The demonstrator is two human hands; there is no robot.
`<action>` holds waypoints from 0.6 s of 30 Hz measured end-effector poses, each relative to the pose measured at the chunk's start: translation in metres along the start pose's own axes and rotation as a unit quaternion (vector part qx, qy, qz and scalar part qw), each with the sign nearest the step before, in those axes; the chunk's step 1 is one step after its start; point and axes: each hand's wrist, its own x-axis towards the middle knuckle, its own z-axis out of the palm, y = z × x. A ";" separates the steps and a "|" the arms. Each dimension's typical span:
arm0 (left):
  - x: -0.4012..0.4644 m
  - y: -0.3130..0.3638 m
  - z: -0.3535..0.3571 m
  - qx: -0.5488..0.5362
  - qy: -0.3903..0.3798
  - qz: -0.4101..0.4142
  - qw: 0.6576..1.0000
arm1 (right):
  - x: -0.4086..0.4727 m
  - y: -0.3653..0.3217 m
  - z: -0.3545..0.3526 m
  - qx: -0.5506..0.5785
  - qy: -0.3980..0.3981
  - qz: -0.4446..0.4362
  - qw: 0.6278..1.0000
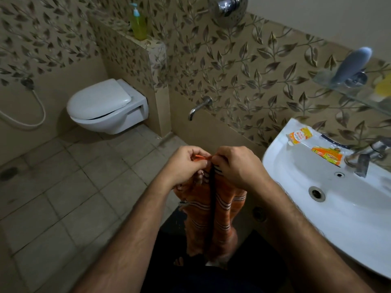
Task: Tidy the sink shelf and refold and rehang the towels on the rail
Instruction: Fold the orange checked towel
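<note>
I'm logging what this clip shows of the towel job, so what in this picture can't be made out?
Head view:
- Orange towel: top edge hidden under left hand and right hand; lower end lost in shadow.
- Glass shelf: cut off by right edge; items blurred.
- Packets on sink: print too small.
- Towel rail: out of frame.

The towel hangs in the near middle from the left hand and the right hand, which pinch its top edge side by side. To the right stands the sink, with two sachets on its far rim beside the tap, and the glass shelf above it. Far left, the toilet hangs on the wall, a soap bottle on the ledge behind it and a wall spout between toilet and sink.
</note>
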 end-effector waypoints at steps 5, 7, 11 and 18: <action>-0.002 0.010 0.000 0.022 0.007 0.023 0.999 | -0.002 0.008 0.004 0.023 0.016 0.037 0.999; -0.004 0.013 0.001 0.027 -0.028 0.031 0.999 | -0.003 0.007 0.004 0.028 0.021 0.035 0.999; -0.004 0.015 0.006 0.072 0.042 0.039 0.996 | -0.005 0.001 0.004 0.024 0.021 0.017 0.999; -0.014 0.021 0.013 0.192 0.193 0.116 0.955 | -0.004 -0.004 0.007 0.064 0.017 0.046 0.997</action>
